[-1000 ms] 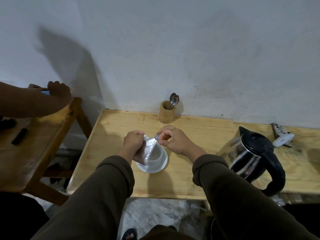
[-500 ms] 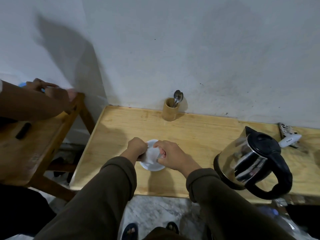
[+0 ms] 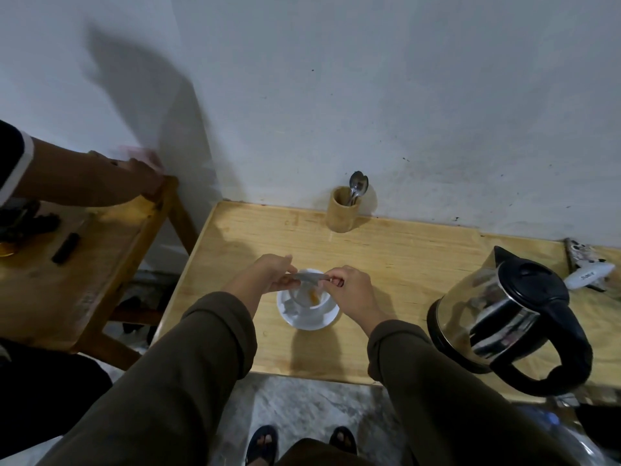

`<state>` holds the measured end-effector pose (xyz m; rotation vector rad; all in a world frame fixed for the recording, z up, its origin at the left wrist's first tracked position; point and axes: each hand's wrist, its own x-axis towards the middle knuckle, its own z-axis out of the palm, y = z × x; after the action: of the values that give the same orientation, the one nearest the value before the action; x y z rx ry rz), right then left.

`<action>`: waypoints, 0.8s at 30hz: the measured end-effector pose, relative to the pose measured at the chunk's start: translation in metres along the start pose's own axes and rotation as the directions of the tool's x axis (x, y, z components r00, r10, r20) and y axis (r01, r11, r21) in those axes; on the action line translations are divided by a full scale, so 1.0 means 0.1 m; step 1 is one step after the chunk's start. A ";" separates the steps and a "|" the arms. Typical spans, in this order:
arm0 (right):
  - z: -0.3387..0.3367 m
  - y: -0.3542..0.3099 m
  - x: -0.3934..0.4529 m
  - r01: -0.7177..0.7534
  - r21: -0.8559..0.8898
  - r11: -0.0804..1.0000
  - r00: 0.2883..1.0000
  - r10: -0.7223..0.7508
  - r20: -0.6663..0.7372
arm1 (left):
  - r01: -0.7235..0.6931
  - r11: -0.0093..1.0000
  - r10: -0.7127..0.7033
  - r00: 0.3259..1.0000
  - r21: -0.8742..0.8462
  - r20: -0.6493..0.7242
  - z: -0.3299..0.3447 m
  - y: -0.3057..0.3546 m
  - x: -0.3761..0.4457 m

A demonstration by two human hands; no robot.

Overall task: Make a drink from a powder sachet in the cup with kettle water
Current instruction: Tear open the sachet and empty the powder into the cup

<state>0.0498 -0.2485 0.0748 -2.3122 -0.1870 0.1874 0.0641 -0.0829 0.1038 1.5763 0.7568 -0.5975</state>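
1. Left hand (image 3: 268,275) and right hand (image 3: 347,285) fingers are pinched shut on the sachet (image 3: 311,279), stretched over the cup (image 3: 307,299) near the table's front edge.
2. Orange powder falls; a tilt could scatter it onto the saucer (image 3: 307,321).

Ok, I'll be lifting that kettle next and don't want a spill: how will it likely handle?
The kettle has a steel body, so probably heavy if filled; its water level isn't visible. The large black loop handle should give a secure, non-slip grip. Its broad base on the table suggests it won't tip easily.
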 end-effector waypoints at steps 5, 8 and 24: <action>0.04 -0.01 0.04 -0.031 0.054 0.998 0.999 0.032 -0.024 | -0.053 0.986 0.056 0.998 -0.159 0.013 -0.03 -0.06 0.04; 0.05 -0.01 0.07 -0.030 0.043 0.999 0.999 0.032 -0.036 | -0.067 0.975 0.071 0.997 -0.214 0.010 -0.03 -0.09 0.06; 0.07 -0.04 0.12 -0.031 0.032 0.999 0.999 0.031 0.022 | -0.099 0.976 0.091 0.995 -0.192 -0.047 0.04 -0.10 0.16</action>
<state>0.0597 -0.2385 0.0719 -2.2827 -0.1579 0.2298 0.0672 -0.0843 0.0844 1.4380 0.7405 -0.4121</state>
